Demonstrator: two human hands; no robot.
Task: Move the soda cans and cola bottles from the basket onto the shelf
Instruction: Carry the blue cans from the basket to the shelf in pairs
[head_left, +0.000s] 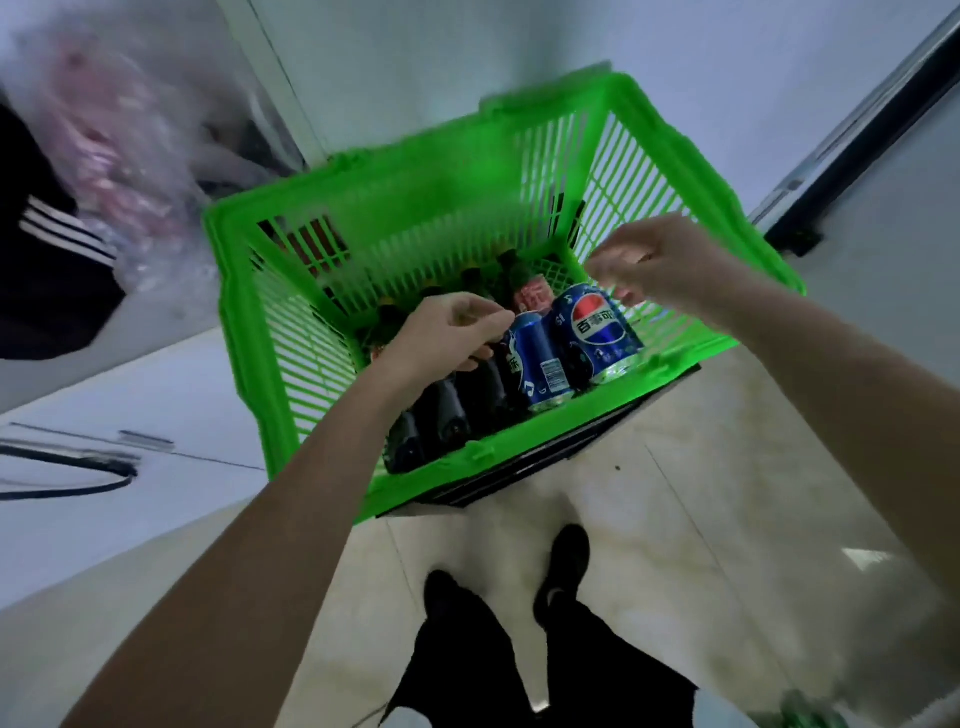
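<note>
Green basket (291, 332) held 2 blue soda cans (597, 332) at right wall, dark cola bottles (457, 410), count unclear. Left hand (441, 332) fingers curled over bottles, grip unclear; right hand (670, 260) loosely curled above cans, empty.

A pale tiled floor (701, 519) carries the scene. A green slatted basket (291, 364) stands over it on a dark base (545, 467) that shows under the near edge; whether that base touches the tiles cannot be told. The person's two dark shoes (563, 566) stand on the tiles just in front of the basket. A small dark speck (617, 468) lies on a tile near the base.
</note>
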